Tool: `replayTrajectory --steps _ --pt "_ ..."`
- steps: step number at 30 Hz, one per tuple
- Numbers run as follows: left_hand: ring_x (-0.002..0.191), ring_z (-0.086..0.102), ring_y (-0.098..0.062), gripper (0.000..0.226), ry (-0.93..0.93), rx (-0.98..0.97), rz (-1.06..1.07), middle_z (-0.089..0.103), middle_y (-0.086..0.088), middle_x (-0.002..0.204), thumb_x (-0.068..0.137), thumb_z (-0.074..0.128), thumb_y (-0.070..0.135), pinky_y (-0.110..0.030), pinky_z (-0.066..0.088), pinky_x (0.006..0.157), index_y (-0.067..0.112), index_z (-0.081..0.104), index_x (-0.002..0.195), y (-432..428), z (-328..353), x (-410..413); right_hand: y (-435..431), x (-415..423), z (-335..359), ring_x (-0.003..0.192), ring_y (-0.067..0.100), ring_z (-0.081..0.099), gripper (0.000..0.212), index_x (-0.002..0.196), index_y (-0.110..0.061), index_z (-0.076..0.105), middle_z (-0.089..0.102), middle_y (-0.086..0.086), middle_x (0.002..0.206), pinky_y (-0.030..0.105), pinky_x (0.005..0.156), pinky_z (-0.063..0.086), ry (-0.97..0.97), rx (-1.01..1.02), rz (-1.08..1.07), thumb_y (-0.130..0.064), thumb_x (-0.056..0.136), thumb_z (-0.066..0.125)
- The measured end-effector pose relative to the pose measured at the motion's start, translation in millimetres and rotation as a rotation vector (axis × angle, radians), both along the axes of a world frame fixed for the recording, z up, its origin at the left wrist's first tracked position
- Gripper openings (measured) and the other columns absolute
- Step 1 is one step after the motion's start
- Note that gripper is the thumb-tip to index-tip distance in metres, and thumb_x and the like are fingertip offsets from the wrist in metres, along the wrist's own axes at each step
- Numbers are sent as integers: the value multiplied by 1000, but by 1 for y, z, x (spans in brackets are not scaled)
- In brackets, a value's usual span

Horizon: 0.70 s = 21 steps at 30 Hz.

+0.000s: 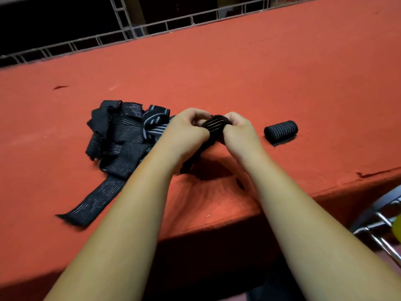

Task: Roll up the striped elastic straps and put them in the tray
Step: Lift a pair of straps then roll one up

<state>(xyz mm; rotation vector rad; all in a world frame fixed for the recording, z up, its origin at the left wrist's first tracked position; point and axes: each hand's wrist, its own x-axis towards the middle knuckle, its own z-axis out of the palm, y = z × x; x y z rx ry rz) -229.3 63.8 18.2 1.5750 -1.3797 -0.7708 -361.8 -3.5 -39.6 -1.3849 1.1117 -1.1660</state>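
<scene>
1. The half-wound strap (215,126) is gripped at both ends, fingers of the left hand (187,128) and right hand (237,129) curled round it, just above the red table (238,72).
2. Its tail is best kept taut, so edges are wound flush.
3. A finished roll (281,130) lies right, the loose pile (121,135) left; no tray is seen.

Matt red cloth table cover (238,68); ribbed woven elastic straps (121,135); shiny metal chair frame (384,242)

Strap pile (121,135) left, finished roll (281,130) right.
</scene>
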Motion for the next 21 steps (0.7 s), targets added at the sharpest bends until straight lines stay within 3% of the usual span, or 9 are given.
replayTrajectory --steps 3,6,9,11,14,16,18,21 --pt "70 69 -7 39 -64 -16 67 78 6 94 85 60 -1 -26 53 66 28 75 106 19 18 31 14 13 22 75 21 51 20 61 -24 60 57 2 68 44 73 43 -190 11 13 -10 56 47" --pt "76 67 -21 25 69 -88 140 74 0 89 95 70 -1 -44 59 73 22 75 101 36 32 59 39 23 46 64 16 44 10 67 -23 49 48 -2 66 32 62 37 -288 -11 70 -15 61 50" --pt "66 65 -15 21 234 -199 163 72 2 88 100 69 0 -27 52 58 19 73 109 51 51 72 60 32 68 75 15 57 15 83 -24 55 61 -4 79 37 69 44 -155 -105 135 -34 77 65" --pt "61 63 -13 22 261 -274 167 71 3 89 103 65 2 -22 47 48 24 70 107 61 66 76 66 39 86 74 10 57 18 87 -24 54 63 -9 80 33 69 45 -10 -200 118 -34 83 69" --pt "75 70 -20 26 173 -377 206 74 3 95 105 62 6 -32 57 62 31 67 101 68 84 84 71 49 112 71 11 53 18 86 -24 51 59 -9 78 30 64 40 122 -298 85 -20 95 67" --pt "78 67 -21 23 94 -413 251 73 3 96 105 60 9 -38 55 67 32 66 104 72 91 89 74 54 125 71 15 57 19 86 -22 54 62 -5 78 33 63 42 182 -314 92 -25 98 68" --pt "75 65 -18 22 42 -435 261 71 6 92 106 58 10 -35 53 66 32 64 107 76 97 92 77 58 136 77 21 68 17 91 -18 63 72 0 87 34 69 51 238 -295 122 -31 98 71" --pt "78 69 -15 29 8 -436 188 74 5 95 106 58 9 -37 58 71 38 64 103 79 102 93 81 67 148 87 20 76 14 105 -16 71 79 2 95 38 80 60 277 -292 238 -25 95 75"
